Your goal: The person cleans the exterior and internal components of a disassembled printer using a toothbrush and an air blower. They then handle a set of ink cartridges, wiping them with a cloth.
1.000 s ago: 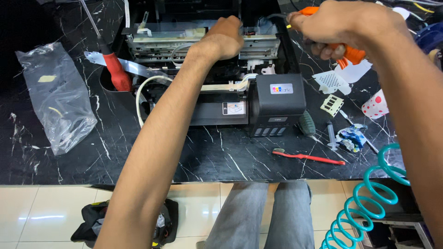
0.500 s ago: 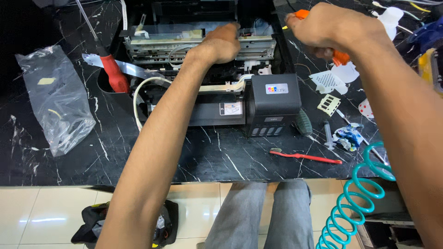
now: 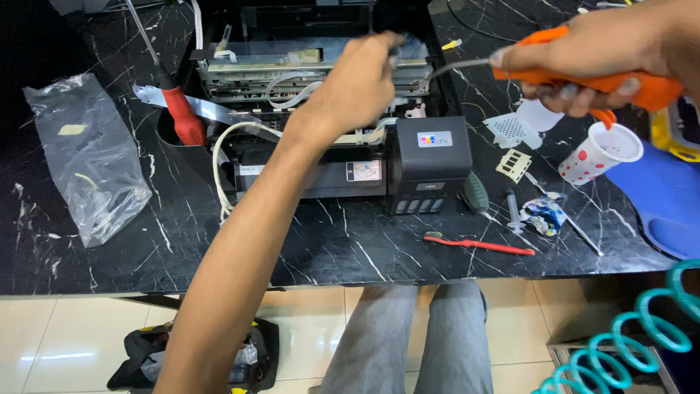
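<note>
Hands apart: left hand [image 3: 357,91] pinches a part inside the opened printer [image 3: 321,109]; right hand [image 3: 605,55] grips an orange air gun [image 3: 583,76] further right.

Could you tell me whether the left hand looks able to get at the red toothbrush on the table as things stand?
Probably yes: the left hand is up on the opened printer, and the red toothbrush lies uncovered on the table.
</note>
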